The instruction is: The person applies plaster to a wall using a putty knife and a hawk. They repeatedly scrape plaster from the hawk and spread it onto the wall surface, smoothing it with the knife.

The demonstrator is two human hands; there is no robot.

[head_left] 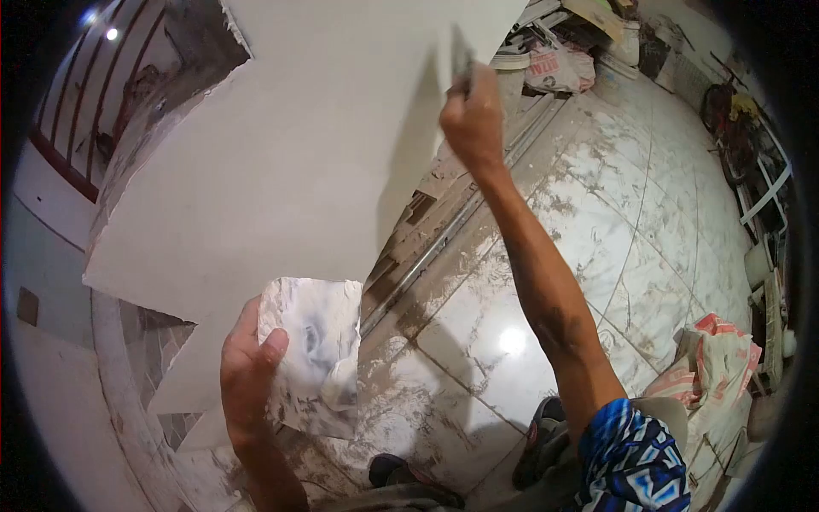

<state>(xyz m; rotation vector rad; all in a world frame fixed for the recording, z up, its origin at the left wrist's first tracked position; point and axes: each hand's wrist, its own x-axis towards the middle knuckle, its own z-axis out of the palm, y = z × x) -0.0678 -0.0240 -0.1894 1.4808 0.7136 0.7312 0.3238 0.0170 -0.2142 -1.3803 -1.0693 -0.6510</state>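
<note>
My left hand (253, 358) grips a flat rectangular plate (314, 346) at its left edge, thumb on top; white paste is smeared over the plate's face. Further up, my right hand (475, 115) is wrapped round the handle of a blurred flat blade tool (456, 60). The blade is beside the right part of a large pale, smooth panel (247, 171) with a rough stepped left edge. Whether the blade touches the panel I cannot tell.
Dusty, smeared floor tiles (614, 213) lie below and right. Metal rails (444, 239) run beside the panel. Printed sacks (559, 68) and piled items stand at the top right, another torn sack (717, 363) at the lower right. My shoes (546, 435) are at the bottom.
</note>
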